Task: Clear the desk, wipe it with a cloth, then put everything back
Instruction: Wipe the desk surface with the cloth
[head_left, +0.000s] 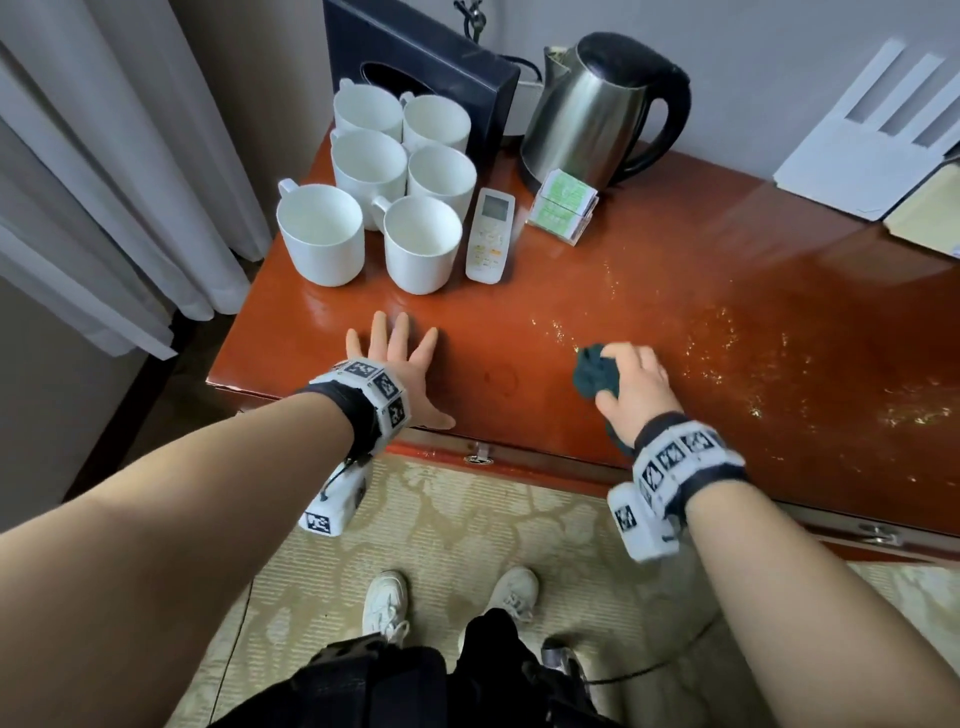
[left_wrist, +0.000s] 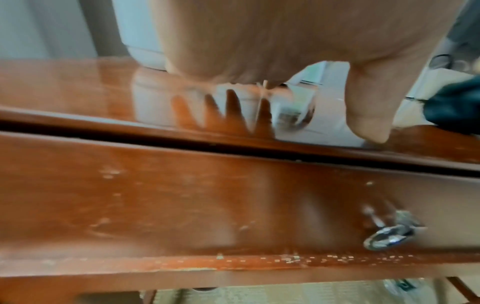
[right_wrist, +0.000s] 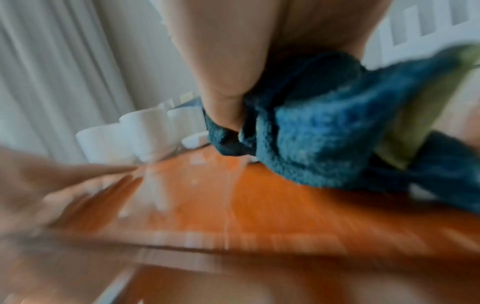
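In the head view the desk (head_left: 649, 291) fills the middle and right of the frame. Six mugs (head_left: 418, 244) stand clustered at its upper left, in front of a box (head_left: 441, 67) at the back edge. A remote (head_left: 490, 235) lies just right of the mugs, a card holder (head_left: 562, 212) right of that, and a kettle (head_left: 602, 111) behind the holder. Papers (head_left: 852, 166) lie at the upper right. Near the front edge, the left hand (head_left: 402, 371) rests flat at lower centre; the right hand (head_left: 631, 382), well to its right, presses a cloth (head_left: 597, 371) on the desk. Curtains (head_left: 104, 182) hang at the left, and carpet (head_left: 467, 535) lies below the desk.
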